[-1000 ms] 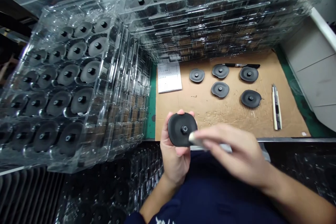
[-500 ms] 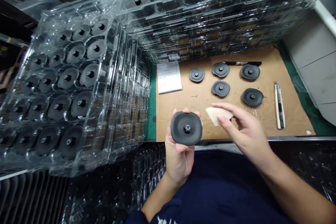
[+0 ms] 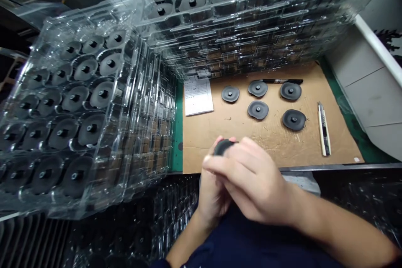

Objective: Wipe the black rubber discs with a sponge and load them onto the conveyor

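Note:
Above the near edge of the cardboard, my left hand (image 3: 208, 197) is closed around a black plastic disc-shaped part (image 3: 221, 147). Only the far rim of that part shows. My right hand (image 3: 259, 178) lies over it, fingers bent and slightly blurred. The cream folded cloth pad it held half a second ago is now hidden under the fingers. Beyond the hands, several similar black parts with a central stud, among them one at the middle (image 3: 258, 110) and one at the right (image 3: 293, 119), rest on the cardboard sheet (image 3: 238, 127).
Clear plastic trays of black parts are stacked at the left (image 3: 130, 104) and along the back (image 3: 251, 29). A printed paper pad (image 3: 198, 99), a black marker (image 3: 282, 81) and a utility knife (image 3: 324, 130) lie on the cardboard. A white panel (image 3: 370, 79) stands at the right.
My right hand has moved left onto the black part, covering most of it and the pad. The part, facing up before, is now mostly hidden. The view has shifted slightly.

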`<state>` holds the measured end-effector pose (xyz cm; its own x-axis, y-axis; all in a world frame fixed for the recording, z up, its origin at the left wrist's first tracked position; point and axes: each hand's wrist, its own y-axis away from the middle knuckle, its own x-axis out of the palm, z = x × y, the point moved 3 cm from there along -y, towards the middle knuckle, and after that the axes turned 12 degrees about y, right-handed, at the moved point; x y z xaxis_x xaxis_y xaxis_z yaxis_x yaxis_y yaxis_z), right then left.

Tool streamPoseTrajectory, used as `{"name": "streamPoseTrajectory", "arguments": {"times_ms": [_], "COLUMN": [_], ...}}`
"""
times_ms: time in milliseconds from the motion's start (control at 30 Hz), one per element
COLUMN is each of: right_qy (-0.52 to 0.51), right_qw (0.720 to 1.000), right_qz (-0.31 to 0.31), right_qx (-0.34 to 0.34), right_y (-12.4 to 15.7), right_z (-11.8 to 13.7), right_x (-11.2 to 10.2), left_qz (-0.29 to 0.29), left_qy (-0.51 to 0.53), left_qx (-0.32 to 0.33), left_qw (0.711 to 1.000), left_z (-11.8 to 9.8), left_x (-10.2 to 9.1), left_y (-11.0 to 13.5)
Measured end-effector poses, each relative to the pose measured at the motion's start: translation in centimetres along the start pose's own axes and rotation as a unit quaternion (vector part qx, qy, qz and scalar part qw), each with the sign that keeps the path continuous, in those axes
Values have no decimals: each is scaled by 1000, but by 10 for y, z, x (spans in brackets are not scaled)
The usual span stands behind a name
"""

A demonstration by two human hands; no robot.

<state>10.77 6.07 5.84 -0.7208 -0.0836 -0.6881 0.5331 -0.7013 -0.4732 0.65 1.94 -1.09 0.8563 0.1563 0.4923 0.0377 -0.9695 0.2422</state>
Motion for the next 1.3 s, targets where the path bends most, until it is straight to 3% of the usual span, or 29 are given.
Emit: {"name": "streamPoseTrajectory", "arguments": {"times_ms": [100,167,300,433,500,567,633,700,733,800,900,967,1100,1300], "right_qy": [-58,-89,-68,17,45,116,226,325,355,384,392,397,399,402], "right_qw": [996,987,961,963,967,961,923,859,835,813,805,802,802,800], "right_qz": [54,71,26,75,84,38,-64,-136,-143,-122,-109,-110,-92,-84], "right_qx": [26,111,268,259,237,249,304,372,395,421,431,433,435,437], "right_y": [21,37,70,90,98,107,120,135,142,154,167,171,170,160], "right_z": [-13,-34,-81,-99,-99,-102,-115,-135,-147,-170,-189,-191,-186,-177], "right_x": [-2,-2,13,37,37,22,-1,-22,-28,-34,-37,-38,-35,-22], "left_qz": [-21,-25,6,29,38,50,55,56,59,75,105,112,100,87], "left_qy": [94,121,160,221,226,231,233,194,147,2,-213,-284,-328,-331], "left_qx": [-21,-42,-75,-119,-143,-156,-150,-106,-67,38,190,246,266,246], "left_qw": [995,991,984,968,963,959,959,974,985,996,953,920,901,907], "left_z": [-2,0,7,12,13,12,13,13,12,9,3,-1,-4,-4], "left_x": [-8,-14,-15,-10,-8,-6,-5,-6,-7,-7,-6,-6,-6,-8], "left_y": [-6,-10,-12,-11,-10,-10,-10,-11,-11,-12,-11,-10,-9,-6]}}
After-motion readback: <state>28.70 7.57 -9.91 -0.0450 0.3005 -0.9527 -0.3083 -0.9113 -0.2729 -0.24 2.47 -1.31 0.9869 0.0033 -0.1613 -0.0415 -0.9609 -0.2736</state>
